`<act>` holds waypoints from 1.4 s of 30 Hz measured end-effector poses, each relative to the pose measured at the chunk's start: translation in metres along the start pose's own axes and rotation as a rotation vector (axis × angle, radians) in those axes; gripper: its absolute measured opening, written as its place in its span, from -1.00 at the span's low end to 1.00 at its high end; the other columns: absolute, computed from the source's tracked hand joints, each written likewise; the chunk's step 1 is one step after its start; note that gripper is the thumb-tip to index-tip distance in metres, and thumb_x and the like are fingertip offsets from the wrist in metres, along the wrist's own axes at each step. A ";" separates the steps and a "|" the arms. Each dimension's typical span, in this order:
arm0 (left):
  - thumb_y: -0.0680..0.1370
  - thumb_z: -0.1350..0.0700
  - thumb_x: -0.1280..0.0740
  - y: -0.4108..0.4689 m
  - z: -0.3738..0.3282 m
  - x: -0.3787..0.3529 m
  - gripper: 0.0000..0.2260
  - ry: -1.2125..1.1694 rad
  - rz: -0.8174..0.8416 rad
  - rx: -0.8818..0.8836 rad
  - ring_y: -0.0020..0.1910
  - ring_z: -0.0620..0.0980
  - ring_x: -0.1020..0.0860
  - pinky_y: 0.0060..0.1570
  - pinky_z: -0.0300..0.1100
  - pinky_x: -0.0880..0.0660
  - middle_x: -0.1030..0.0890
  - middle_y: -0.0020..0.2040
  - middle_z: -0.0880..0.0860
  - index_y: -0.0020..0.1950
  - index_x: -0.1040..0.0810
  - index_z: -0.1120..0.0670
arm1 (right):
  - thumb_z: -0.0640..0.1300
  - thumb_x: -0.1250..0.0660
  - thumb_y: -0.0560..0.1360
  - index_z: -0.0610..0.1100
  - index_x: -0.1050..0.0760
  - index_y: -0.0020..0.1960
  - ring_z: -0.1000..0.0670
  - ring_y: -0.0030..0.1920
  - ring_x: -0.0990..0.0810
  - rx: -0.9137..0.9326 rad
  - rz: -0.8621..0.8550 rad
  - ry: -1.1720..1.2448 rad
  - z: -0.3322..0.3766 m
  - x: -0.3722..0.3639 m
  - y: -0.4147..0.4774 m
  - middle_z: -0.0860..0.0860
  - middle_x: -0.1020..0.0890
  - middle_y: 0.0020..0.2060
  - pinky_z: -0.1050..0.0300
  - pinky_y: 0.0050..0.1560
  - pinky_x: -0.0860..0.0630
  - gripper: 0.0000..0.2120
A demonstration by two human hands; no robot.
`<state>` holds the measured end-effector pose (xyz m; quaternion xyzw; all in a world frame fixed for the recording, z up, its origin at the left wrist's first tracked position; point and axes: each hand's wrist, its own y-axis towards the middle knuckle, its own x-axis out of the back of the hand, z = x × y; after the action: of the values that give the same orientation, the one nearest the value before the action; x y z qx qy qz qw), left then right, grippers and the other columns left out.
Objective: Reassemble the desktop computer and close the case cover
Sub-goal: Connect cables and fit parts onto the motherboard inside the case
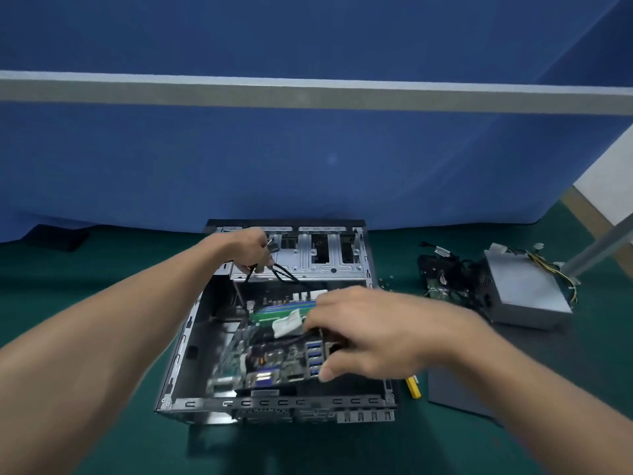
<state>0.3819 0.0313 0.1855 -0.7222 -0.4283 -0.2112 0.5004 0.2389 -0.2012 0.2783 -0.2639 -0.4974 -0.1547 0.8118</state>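
I see the open case [274, 403] at lower centre of the frame, on the green surface [102, 450]. My left hand [250, 250] grips black cables [286, 273] at its far end. My right hand [370, 330] clasps the tilted motherboard [274, 358] inside.

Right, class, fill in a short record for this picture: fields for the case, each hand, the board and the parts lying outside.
case: computer case, cover off, on the green mat
left hand: grips black cables above the drive cage
right hand: holds the motherboard by its right edge
board: tilted inside the case, not lying flat
outside the case: power supply, dark flat panel and yellow tool, all on the mat to the right
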 end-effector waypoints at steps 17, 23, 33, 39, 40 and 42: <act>0.62 0.01 -0.25 0.006 -0.003 -0.006 -0.66 0.206 -0.054 -0.140 -0.39 0.04 -0.39 -0.43 -0.19 -0.25 -0.46 -0.38 0.07 -0.29 -0.48 0.16 | 0.16 -0.24 0.55 -0.06 -0.33 0.35 -0.04 0.17 -0.42 -0.113 -0.029 0.082 -0.014 -0.089 0.049 0.02 -0.43 0.13 -0.02 0.10 -0.38 -0.54; 0.55 0.01 -0.38 0.012 -0.012 -0.009 -0.69 0.180 -0.043 -0.126 -0.37 0.06 -0.43 -0.40 -0.18 -0.30 -0.47 -0.37 0.09 -0.31 -0.51 0.15 | 0.13 -0.25 0.56 -0.13 -0.38 0.25 -0.04 0.00 -0.45 -0.118 -0.126 -0.008 -0.029 -0.105 0.064 -0.01 -0.42 0.01 0.06 -0.12 -0.32 -0.59; 0.55 0.03 -0.37 0.012 -0.012 -0.013 -0.71 0.137 -0.060 -0.104 -0.33 0.05 -0.41 -0.37 -0.15 -0.29 -0.50 -0.32 0.11 -0.15 -0.60 0.27 | 0.09 -0.26 0.55 -0.17 -0.40 0.21 -0.05 0.02 -0.46 -0.179 -0.174 -0.066 -0.064 -0.141 0.104 -0.06 -0.46 0.05 0.04 -0.15 -0.42 -0.61; 0.58 0.03 -0.34 0.007 -0.003 -0.029 -0.71 0.046 -0.078 -0.114 -0.34 0.04 -0.46 -0.35 -0.15 -0.36 -0.50 -0.36 0.06 -0.29 -0.51 0.14 | 0.06 -0.35 0.51 -0.18 -0.43 0.14 -0.08 0.03 -0.50 -0.242 -0.125 -0.074 -0.086 -0.159 0.131 -0.08 -0.50 0.03 -0.03 -0.09 -0.51 -0.64; 0.58 0.02 -0.34 0.006 -0.001 -0.033 -0.71 0.027 -0.075 -0.114 -0.35 0.04 -0.46 -0.36 -0.16 -0.36 -0.50 -0.36 0.06 -0.29 -0.50 0.14 | 0.04 -0.37 0.50 -0.17 -0.44 0.14 -0.09 0.04 -0.51 -0.260 -0.109 -0.066 -0.088 -0.164 0.133 -0.08 -0.50 0.04 -0.03 -0.08 -0.52 -0.65; 0.58 0.02 -0.33 0.004 0.005 -0.042 -0.72 -0.014 -0.061 -0.104 -0.36 0.04 -0.44 -0.37 -0.16 -0.34 -0.48 -0.35 0.06 -0.26 -0.48 0.15 | -0.03 -0.38 0.50 -0.17 -0.43 0.15 -0.09 0.05 -0.52 -0.305 -0.066 -0.050 -0.094 -0.176 0.135 -0.07 -0.51 0.04 0.00 -0.03 -0.54 -0.68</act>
<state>0.3617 0.0178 0.1506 -0.7353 -0.4421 -0.2433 0.4524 0.2959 -0.1487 0.0501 -0.3715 -0.4966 -0.2485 0.7440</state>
